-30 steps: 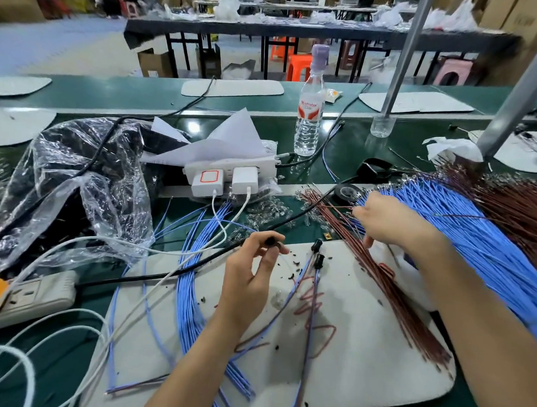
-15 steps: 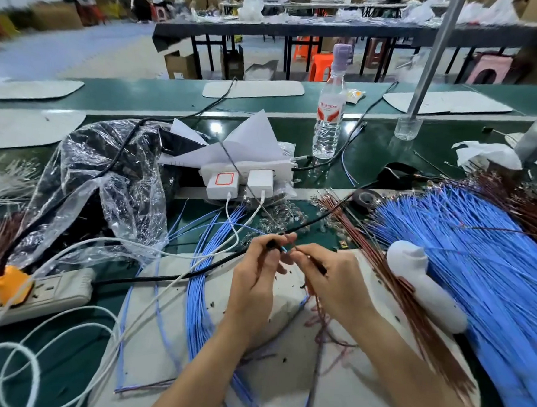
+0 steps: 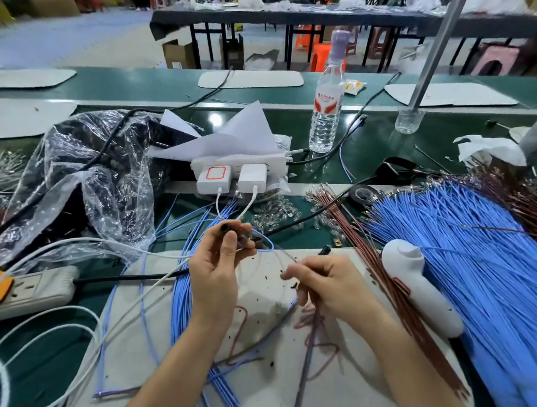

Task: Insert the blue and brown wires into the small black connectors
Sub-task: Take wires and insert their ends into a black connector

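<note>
My left hand (image 3: 217, 269) pinches a small black connector (image 3: 224, 228) between thumb and fingers, above the white work mat (image 3: 281, 377). A blue wire (image 3: 266, 241) loops from the connector to the right. My right hand (image 3: 328, 285) is curled around thin wires (image 3: 310, 341), blue and brown, that trail down over the mat; they are blurred. A large fan of blue wires (image 3: 465, 256) lies at the right, with brown wires (image 3: 382, 273) along its left edge. Another black connector (image 3: 324, 250) lies at the mat's far edge.
A white handheld tool (image 3: 419, 285) lies on the mat's right side. A bundle of finished blue wires (image 3: 186, 292) runs left of my left hand. Power strips (image 3: 26, 292), a charger block (image 3: 231, 176), a plastic bag (image 3: 83, 176) and a water bottle (image 3: 327, 97) stand behind.
My right hand came back from the blue wire pile to meet the left hand, then drew away to the right with wires. My left hand rose slightly with the connector.
</note>
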Demonstrator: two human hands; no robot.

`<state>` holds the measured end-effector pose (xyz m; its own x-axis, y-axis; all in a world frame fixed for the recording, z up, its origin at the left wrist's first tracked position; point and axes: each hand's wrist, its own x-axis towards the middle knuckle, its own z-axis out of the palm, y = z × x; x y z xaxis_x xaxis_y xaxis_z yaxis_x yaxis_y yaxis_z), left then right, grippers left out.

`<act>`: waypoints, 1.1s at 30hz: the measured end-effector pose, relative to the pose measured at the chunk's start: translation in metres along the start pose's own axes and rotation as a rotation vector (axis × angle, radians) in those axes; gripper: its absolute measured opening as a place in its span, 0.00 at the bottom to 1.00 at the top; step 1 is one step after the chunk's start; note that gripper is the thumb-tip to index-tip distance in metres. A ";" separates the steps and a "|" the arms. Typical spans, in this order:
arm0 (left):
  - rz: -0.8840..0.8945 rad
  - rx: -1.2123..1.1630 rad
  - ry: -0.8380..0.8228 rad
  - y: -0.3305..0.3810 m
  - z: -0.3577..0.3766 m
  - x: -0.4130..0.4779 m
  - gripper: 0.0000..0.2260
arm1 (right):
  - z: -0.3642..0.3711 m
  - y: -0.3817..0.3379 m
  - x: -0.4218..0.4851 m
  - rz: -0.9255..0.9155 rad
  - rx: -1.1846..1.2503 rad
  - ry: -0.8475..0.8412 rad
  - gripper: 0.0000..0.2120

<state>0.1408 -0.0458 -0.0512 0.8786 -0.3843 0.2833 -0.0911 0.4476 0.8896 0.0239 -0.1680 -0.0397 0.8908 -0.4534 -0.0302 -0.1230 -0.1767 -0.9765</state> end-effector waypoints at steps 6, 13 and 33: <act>0.143 0.347 -0.265 -0.004 0.005 -0.013 0.13 | -0.007 -0.012 -0.002 -0.102 0.630 0.203 0.11; 0.120 0.417 -0.412 -0.006 0.009 -0.019 0.13 | 0.001 -0.024 -0.012 -0.386 0.442 0.396 0.05; 0.110 0.449 -0.434 -0.004 0.009 -0.018 0.12 | 0.008 -0.020 -0.016 -0.654 0.039 0.488 0.06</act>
<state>0.1210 -0.0482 -0.0565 0.5910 -0.6901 0.4176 -0.4407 0.1574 0.8838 0.0154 -0.1505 -0.0217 0.4849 -0.6002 0.6361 0.3791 -0.5112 -0.7714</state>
